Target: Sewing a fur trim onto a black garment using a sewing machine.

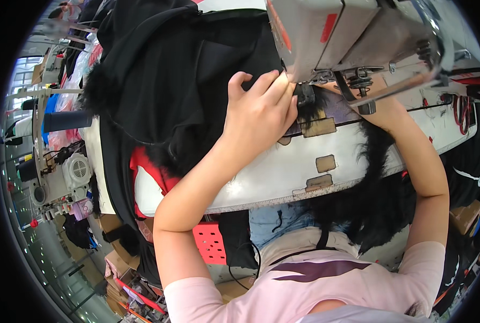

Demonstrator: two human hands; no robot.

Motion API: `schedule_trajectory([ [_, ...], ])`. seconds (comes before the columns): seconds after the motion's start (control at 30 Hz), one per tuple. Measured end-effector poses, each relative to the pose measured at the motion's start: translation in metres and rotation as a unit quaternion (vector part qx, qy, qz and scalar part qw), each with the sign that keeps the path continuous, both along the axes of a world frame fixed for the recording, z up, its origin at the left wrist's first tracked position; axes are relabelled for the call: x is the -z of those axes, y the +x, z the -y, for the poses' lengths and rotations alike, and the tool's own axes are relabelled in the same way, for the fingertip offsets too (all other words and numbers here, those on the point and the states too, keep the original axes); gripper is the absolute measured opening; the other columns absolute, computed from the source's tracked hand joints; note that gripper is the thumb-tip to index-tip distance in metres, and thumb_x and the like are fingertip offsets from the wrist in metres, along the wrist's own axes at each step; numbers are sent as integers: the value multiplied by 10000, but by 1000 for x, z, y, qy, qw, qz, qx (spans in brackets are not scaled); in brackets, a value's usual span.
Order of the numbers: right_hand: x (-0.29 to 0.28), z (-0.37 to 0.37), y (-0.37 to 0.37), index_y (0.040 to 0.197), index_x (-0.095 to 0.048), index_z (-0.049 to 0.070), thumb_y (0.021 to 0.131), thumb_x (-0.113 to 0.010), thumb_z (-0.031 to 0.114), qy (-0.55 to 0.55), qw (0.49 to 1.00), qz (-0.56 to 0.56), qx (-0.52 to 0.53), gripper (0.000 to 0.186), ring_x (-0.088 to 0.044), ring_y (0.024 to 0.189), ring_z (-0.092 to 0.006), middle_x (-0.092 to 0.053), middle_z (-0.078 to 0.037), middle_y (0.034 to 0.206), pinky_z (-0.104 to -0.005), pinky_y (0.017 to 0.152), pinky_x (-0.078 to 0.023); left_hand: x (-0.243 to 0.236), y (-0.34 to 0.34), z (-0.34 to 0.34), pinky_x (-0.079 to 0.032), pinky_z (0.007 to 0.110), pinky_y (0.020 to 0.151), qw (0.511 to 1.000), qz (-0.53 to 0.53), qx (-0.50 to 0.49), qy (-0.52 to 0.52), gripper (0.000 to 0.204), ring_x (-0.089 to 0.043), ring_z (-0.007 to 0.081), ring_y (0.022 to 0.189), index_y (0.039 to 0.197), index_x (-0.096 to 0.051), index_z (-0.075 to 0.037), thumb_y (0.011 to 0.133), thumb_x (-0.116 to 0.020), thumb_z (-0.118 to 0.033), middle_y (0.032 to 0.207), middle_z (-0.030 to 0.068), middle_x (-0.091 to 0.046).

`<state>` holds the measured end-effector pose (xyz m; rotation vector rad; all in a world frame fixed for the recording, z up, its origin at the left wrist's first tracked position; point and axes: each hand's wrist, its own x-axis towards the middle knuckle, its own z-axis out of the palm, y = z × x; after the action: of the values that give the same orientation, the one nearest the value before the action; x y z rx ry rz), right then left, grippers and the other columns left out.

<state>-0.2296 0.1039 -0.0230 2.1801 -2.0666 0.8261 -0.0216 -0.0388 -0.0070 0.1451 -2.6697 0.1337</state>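
Note:
The sewing machine head (315,32) stands at the upper middle, with its presser foot (304,96) low over black fur trim (372,161). My left hand (259,110) is bent at the left of the foot, index and thumb closed together and the other fingers curled; what their tips grip is hidden. A black fur-edged garment (175,81) spreads behind and left of it. My right hand (380,107) reaches in under the machine from the right, its fingers mostly hidden by machine parts. The fur trim hangs from there over the front edge.
The white sewing table (256,177) has a ruler strip along its front edge and worn patches. Red fabric (145,164) lies at left under the black garment. A motor housing (78,169), bagged goods (75,70) and other machinery stand at left, cardboard boxes (463,215) at lower right.

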Motion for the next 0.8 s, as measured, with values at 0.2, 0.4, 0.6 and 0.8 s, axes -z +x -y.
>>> schedule_trajectory([
  [0.2, -6, -3, 3, 1031, -734, 117, 588, -616, -42, -13, 999, -37, -18, 485, -551, 666, -378, -577, -174, 671, -434, 683, -467, -1, 3, 0, -333, 451, 956, 999, -1, 32, 9, 255, -577, 160, 1055, 999, -697, -30, 833, -679, -222, 1113, 19, -635],
  [0.4, -19, -3, 4, 616, -606, 17, 560, -655, -10, 11, 1000, -6, 12, 79, -575, 809, -346, -601, -138, 703, -420, 745, -462, -9, -3, -1, -330, 445, 993, 998, 23, 24, 47, 385, -578, 154, 1033, 1059, -670, -40, 755, -738, -265, 1139, 45, -630],
  [0.6, -15, -13, 15, 979, -690, 43, 807, -695, 81, -14, 996, -44, 74, 176, -620, 748, -349, -630, -136, 745, -425, 703, -499, -4, 0, 8, -337, 442, 997, 1000, 12, 13, 23, 332, -595, 149, 1008, 1005, -662, -83, 718, -765, -215, 1099, 7, -650],
  [0.8, -28, -25, 84, 1011, -672, 7, 807, -694, 82, 19, 990, 123, 59, 218, -603, 936, -376, -639, -174, 964, -443, 835, -495, -18, 1, -9, -349, 406, 910, 969, -24, -22, 246, 216, -626, 182, 957, 965, -689, -108, 769, -734, -186, 1006, -3, -697],
])
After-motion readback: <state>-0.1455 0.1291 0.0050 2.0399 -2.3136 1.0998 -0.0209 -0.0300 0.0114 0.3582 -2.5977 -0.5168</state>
